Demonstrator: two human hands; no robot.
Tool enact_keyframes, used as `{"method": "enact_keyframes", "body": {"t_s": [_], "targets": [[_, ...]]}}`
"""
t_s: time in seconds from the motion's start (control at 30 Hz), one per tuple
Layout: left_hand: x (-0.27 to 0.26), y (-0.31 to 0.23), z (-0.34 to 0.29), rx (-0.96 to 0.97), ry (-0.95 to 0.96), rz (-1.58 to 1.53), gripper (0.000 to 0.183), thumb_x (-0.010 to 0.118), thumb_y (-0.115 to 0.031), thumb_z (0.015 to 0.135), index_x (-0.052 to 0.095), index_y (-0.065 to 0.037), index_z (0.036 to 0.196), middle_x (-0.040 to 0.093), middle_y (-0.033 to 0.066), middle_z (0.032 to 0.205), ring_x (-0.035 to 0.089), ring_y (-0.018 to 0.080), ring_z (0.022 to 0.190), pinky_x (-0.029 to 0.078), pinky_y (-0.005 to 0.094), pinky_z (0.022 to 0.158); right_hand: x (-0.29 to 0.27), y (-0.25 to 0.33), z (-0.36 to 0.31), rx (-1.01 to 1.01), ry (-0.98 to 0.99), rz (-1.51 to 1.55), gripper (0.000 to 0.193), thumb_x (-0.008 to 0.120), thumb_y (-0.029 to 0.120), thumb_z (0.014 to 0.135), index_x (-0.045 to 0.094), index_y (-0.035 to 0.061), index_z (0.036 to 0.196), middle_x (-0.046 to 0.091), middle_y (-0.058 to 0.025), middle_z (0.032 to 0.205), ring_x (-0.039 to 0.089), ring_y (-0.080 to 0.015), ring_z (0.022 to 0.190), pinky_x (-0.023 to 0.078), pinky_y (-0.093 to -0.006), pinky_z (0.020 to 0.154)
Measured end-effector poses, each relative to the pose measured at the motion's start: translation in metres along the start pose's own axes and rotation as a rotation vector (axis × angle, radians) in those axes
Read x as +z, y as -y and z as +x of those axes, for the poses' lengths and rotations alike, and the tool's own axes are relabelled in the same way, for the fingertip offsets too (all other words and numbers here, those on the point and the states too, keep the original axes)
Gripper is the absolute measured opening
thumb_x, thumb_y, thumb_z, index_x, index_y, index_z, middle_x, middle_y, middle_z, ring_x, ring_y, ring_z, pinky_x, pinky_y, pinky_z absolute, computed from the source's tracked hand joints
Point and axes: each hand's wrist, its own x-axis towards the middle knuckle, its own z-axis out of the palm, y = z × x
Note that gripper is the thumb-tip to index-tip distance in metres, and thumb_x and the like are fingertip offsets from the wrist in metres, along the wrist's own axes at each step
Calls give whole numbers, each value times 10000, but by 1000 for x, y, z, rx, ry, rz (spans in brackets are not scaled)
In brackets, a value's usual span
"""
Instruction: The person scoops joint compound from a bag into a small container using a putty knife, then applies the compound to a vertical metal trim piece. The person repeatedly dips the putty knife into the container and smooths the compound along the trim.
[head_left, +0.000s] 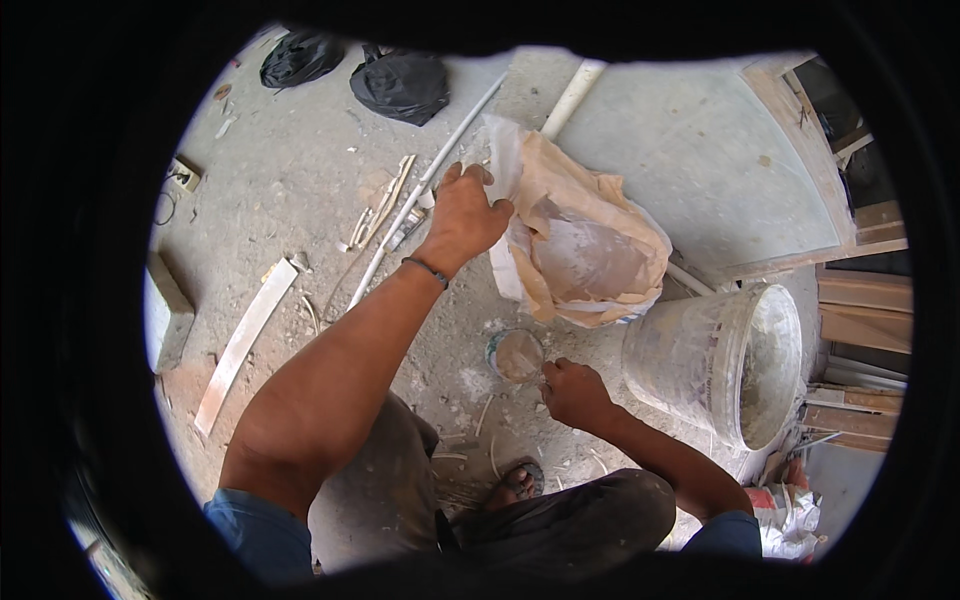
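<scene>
My left hand (468,215) is at the left edge of an opened paper sack (590,245) with a whitish plastic liner. Its fingers are bent and apart from the thumb, which is beside the liner; I cannot tell whether it touches. Pale powder lies inside the sack. Lower down, my right hand (577,395) is closed at the right rim of a small round tub (517,356) with pale grey-brown stuff in it. Whether a thin tool is also between those fingers cannot be made out.
A large whitish bucket (690,355) lies on its side at the right, mouth outward. Left of the sack are a long pale pipe (430,185) and a flat strip (245,345). Black bags (400,85) sit at the far side. Wooden pieces (865,315) line the right edge.
</scene>
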Motion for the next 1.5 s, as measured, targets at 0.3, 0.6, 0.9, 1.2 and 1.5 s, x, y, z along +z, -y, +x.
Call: {"method": "enact_keyframes", "body": {"t_s": [0.3,0.6,0.9,1.2,1.5], "targets": [[-9,-1,-5,-3,29,-70,428,776,-187,823,672,76,1144,645,330,1229,626,461,1208,508,465,1058,-4,6,8,-366,-53,-199,189,674,171,877,693,54,1024,664,-112,999,687,-285,965,596,-430,772],[-7,1,-5,-25,74,-63,397,778,-175,815,682,70,1111,682,311,1184,650,441,1175,517,451,1040,-16,-6,45,-396,-185,-348,150,687,135,844,748,81,969,670,-80,1055,627,-314,1064,586,-407,857],[-4,5,-2,-42,109,-64,406,773,-177,819,680,72,1126,685,304,1196,652,434,1178,518,448,1036,-3,-19,31,339,130,6,227,692,175,904,728,-49,906,738,-279,891,755,-402,848,607,-491,743],[-4,0,-4,-51,123,-60,408,740,-185,851,677,25,1194,674,300,1247,648,429,1203,510,447,1043,-1,-36,30,904,224,1209,270,689,164,917,694,-86,817,703,-195,709,590,-194,464,410,-336,383],[11,48,7,153,99,-128,333,722,-101,864,690,9,1177,720,229,1156,668,388,1148,498,427,1021,20,-22,32,292,6,212,272,721,220,877,744,-24,993,737,-261,884,737,-450,877,581,-537,804]]}}
